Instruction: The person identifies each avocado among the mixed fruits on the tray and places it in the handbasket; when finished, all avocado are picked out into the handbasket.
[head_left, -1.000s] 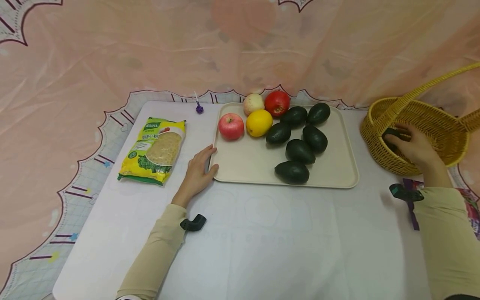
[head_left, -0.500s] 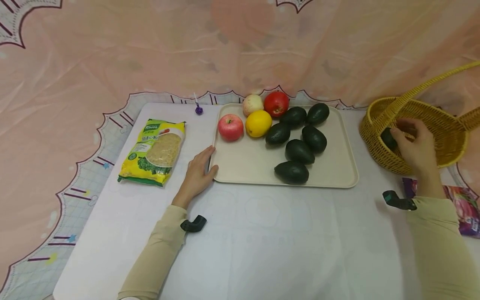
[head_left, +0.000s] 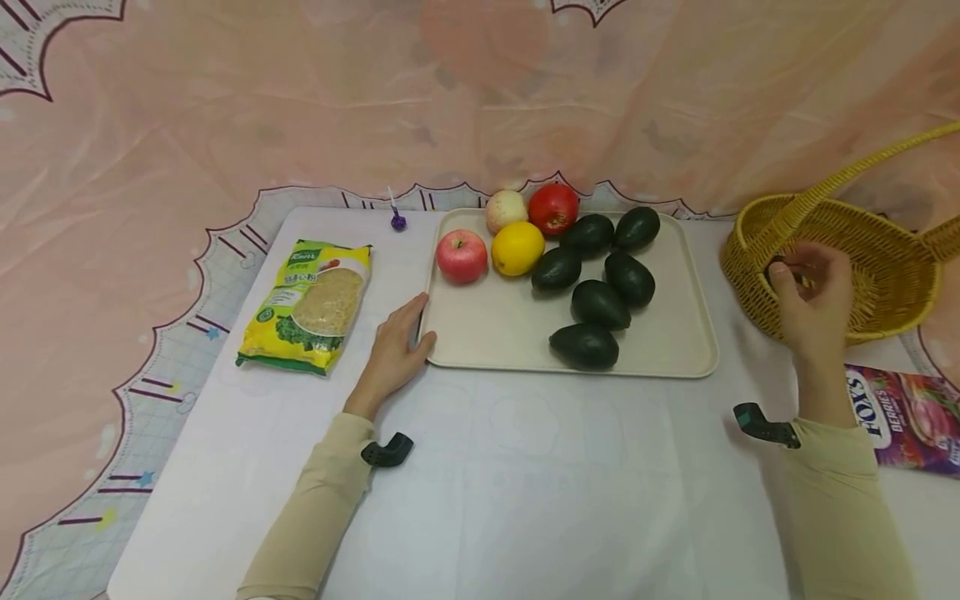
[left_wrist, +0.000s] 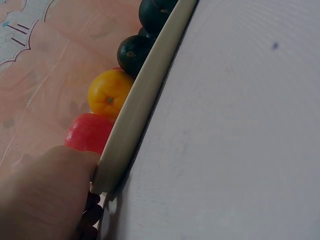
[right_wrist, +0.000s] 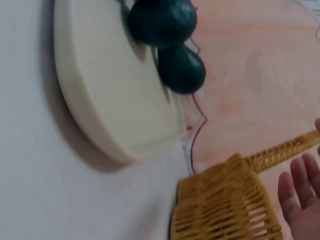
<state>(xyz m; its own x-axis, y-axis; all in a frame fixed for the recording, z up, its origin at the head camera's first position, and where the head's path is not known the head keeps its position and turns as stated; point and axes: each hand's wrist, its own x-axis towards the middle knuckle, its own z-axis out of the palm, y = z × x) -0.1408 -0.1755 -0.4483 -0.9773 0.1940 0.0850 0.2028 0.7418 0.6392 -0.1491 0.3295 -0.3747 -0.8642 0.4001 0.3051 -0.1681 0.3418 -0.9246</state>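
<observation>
My left hand (head_left: 392, 354) touches the left side of the cream tray (head_left: 487, 333), its fingers fairly straight; the left wrist view has this hand (left_wrist: 45, 190) against the tray's rim (left_wrist: 135, 110). Over the left part of the yellow wicker basket (head_left: 892, 283) is my right hand (head_left: 819, 300), thumb and fingers apart. A small dark patch shows by its thumb, too hidden to identify. In the right wrist view the fingers (right_wrist: 300, 185) look loosely extended above the basket (right_wrist: 220, 205), with nothing visible in them.
On the tray are several avocados (head_left: 600, 304), a red apple (head_left: 461, 256), a yellow fruit (head_left: 517, 247), a pale fruit (head_left: 506, 211) and a red fruit (head_left: 553, 208). A noodle bag (head_left: 322, 300) and a lollipop (head_left: 398, 222) lie left; a purple packet (head_left: 915, 417) lies right.
My right hand has drawn left and toward me within the basket area, and its forearm now uncovers more of the purple packet. The left hand and the tray's contents look unchanged.
</observation>
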